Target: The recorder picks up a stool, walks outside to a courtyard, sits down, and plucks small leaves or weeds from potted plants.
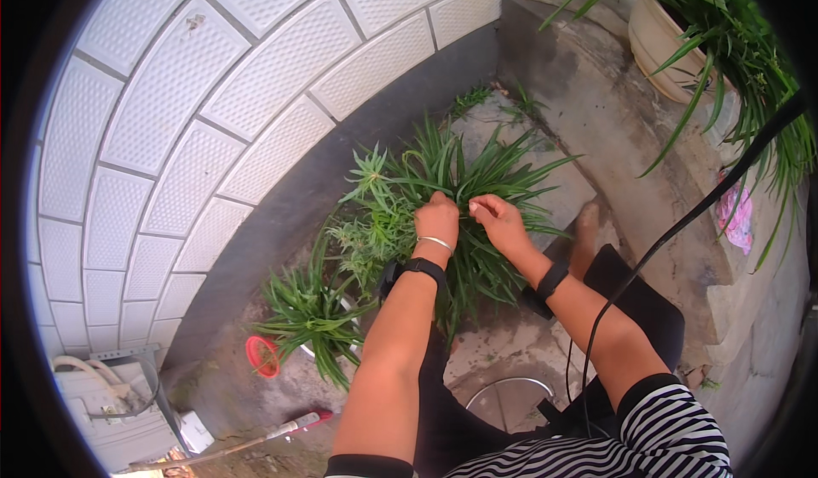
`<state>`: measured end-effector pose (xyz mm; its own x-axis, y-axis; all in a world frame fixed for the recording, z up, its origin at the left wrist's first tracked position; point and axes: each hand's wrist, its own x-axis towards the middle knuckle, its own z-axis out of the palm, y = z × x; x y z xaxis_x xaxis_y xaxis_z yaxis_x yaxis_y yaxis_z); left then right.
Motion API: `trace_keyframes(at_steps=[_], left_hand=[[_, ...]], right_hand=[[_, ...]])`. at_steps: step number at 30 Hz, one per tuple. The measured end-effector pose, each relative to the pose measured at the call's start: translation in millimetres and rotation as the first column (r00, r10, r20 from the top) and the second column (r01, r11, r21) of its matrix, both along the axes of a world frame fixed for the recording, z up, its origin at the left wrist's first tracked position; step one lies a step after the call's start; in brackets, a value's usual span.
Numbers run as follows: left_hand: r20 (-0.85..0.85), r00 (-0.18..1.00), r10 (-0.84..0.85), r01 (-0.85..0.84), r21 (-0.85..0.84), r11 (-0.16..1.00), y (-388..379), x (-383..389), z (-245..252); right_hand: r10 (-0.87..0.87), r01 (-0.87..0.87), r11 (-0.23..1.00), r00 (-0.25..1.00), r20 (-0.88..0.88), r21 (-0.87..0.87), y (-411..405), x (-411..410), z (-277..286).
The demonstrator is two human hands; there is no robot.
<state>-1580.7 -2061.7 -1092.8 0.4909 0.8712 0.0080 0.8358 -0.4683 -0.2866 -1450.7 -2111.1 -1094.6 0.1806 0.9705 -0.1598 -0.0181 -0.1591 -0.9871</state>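
Observation:
A leafy plant with long narrow green leaves (492,254) spreads in front of me. My left hand (437,219) is over its middle, fingers curled down among the leaves. A silver bangle (436,243) and a black strap (422,267) circle that wrist. Just to its right, my right hand (501,221) has thumb and index fingertip close together above the leaves. Whether either hand pinches a leaf is too small or hidden to tell. A bushier plant with pale green tips (367,235) stands against my left hand's side.
A smaller potted plant (313,324) and a red bowl (262,356) stand at lower left. A white tiled wall (287,50) curves behind. At right are a concrete step (613,107), a large planter (664,53) and a pink crumpled item (735,216). A black cable (690,213) crosses the right side.

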Motion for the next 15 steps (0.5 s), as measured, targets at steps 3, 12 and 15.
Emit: trace_keyframes(at_steps=[3, 12, 15], left_hand=[[0.222, 0.966, 0.134, -0.119, -0.083, 0.989, 5.5, -1.3, 4.0], [0.742, 0.518, 0.426, -0.44, -0.196, 0.877, 33.2, -14.5, 55.7], [0.744, 0.517, 0.424, -0.446, -0.189, 0.875, 47.1, -25.7, 87.6]], right_hand=[[0.056, -0.03, 0.995, 0.958, 0.282, -0.097, -14.3, -0.7, -12.9], [0.241, -0.218, 0.97, 0.907, 0.345, -0.105, -46.8, -14.6, -8.6], [0.176, -0.192, 0.981, 0.931, 0.32, 0.021, -51.6, -2.1, -41.2]])
